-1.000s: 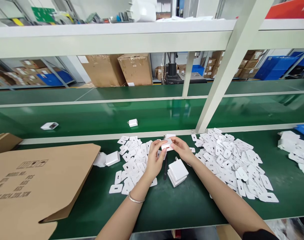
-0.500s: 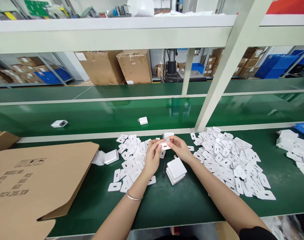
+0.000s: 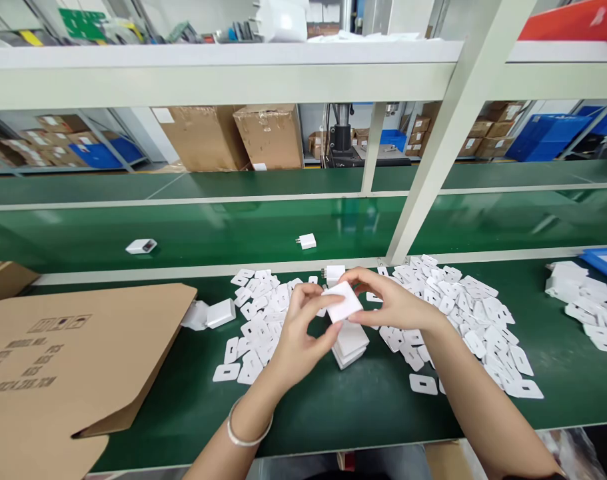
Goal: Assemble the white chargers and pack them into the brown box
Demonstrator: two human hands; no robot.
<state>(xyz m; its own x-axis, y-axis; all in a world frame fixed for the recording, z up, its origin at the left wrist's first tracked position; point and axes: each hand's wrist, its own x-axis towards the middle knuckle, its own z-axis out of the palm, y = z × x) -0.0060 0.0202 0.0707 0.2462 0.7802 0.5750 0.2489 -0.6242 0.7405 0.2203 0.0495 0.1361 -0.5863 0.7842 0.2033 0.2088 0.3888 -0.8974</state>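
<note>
A white charger block point(image 3: 344, 302) is raised over the bench between my two hands, its broad blank face turned up. My left hand point(image 3: 303, 327) pinches its left side and lower corner with thumb and index finger. From the right, my right hand point(image 3: 393, 300) grips its upper and lower edges. Just below stand stacked white chargers point(image 3: 350, 347), partly covered by the held one. Another charger point(image 3: 334, 272) with prongs lies behind my hands. Small white slotted plates point(image 3: 258, 327) are heaped left of my left hand; a larger heap of plates point(image 3: 448, 293) spreads beyond my right forearm.
On the green conveyor belt point(image 3: 223, 233) lie two chargers point(image 3: 307, 241). A cardboard box flap point(image 3: 83, 360) covers the bench's left side, beside a charger point(image 3: 221, 313) and a clear wrapper. A slanted post point(image 3: 433, 153) rises behind the right heap. More white parts point(image 3: 583, 300) lie far right.
The piece in my hands has turned from its narrow port end to its broad face and come nearer. My right hand has shifted right. The chargers on the belt have travelled right.
</note>
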